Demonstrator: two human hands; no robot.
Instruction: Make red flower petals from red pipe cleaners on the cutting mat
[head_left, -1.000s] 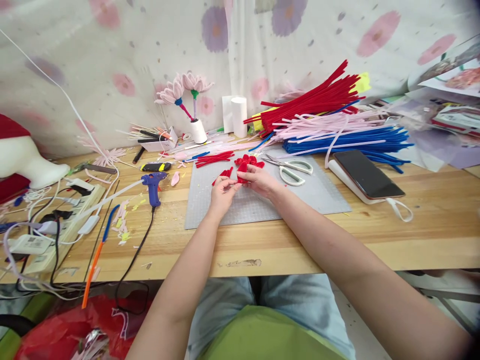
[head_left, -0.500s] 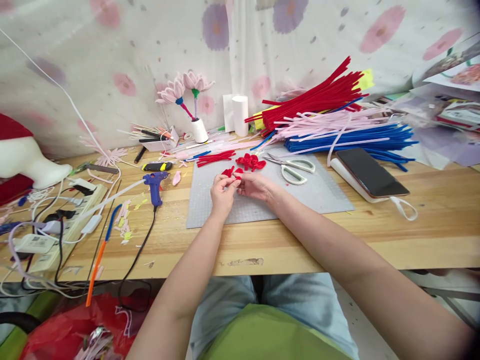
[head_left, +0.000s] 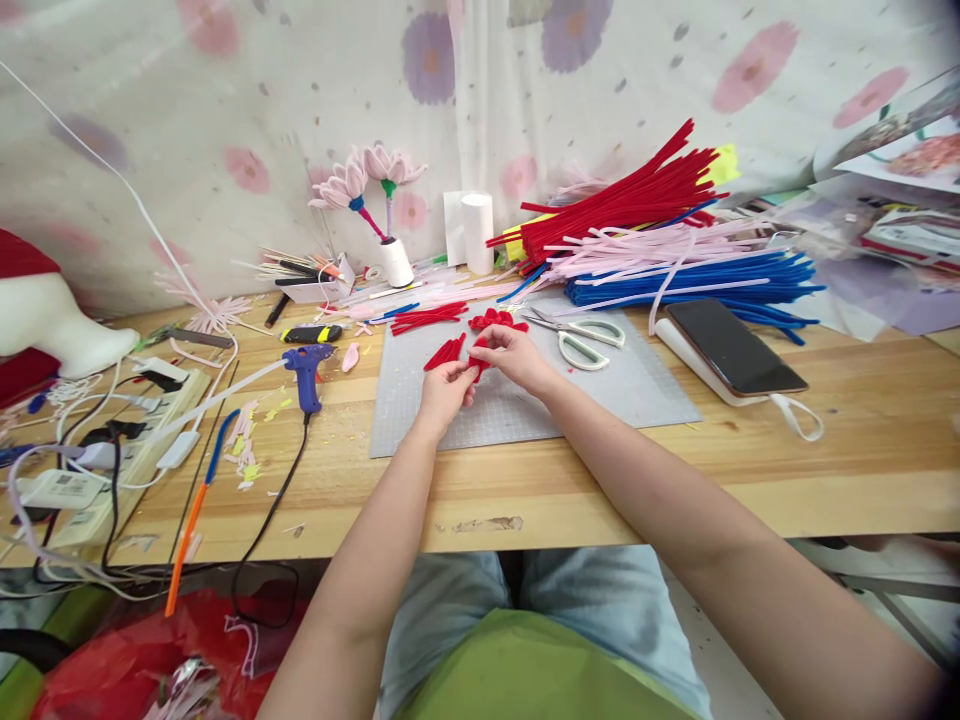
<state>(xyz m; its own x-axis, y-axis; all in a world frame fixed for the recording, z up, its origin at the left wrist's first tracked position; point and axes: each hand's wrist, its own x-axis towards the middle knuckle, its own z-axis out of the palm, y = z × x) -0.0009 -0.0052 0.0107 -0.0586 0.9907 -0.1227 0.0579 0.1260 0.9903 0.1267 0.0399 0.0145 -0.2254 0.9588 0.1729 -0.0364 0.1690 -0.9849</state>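
Both hands are meeting over the grey cutting mat point(head_left: 600, 400), fingertips pressed together on a small red pipe-cleaner piece point(head_left: 480, 357). The left hand point(head_left: 444, 390) is pinching the piece from below and the right hand point(head_left: 514, 358) is closing on it from above and to the right; the piece is being held just above the mat rather than lying on it, and its exact shape is hidden by the fingers.

Just beside the left hand's fingertips, a short bundle of cut red lengths point(head_left: 445, 352) is lying on the mat. Just beyond the right hand, a cluster of curled red pieces point(head_left: 496, 319) is resting at the mat's far edge, with a loose group of straight red lengths point(head_left: 429, 317) lying to its left. A pair of white-handled scissors point(head_left: 581, 335) is lying on the mat to the right of the hands, near but apart from them.

Further out on the wooden table point(head_left: 862, 450), a blue glue gun point(head_left: 306, 370) is standing left of the mat, and a dark phone point(head_left: 733, 350) is lying on a white case to the right. Along the back, long red point(head_left: 630, 205), pink point(head_left: 660, 245) and blue pipe cleaners point(head_left: 712, 280) are lying heaped, and two finished pink flowers point(head_left: 367, 175) are standing in a small white holder.
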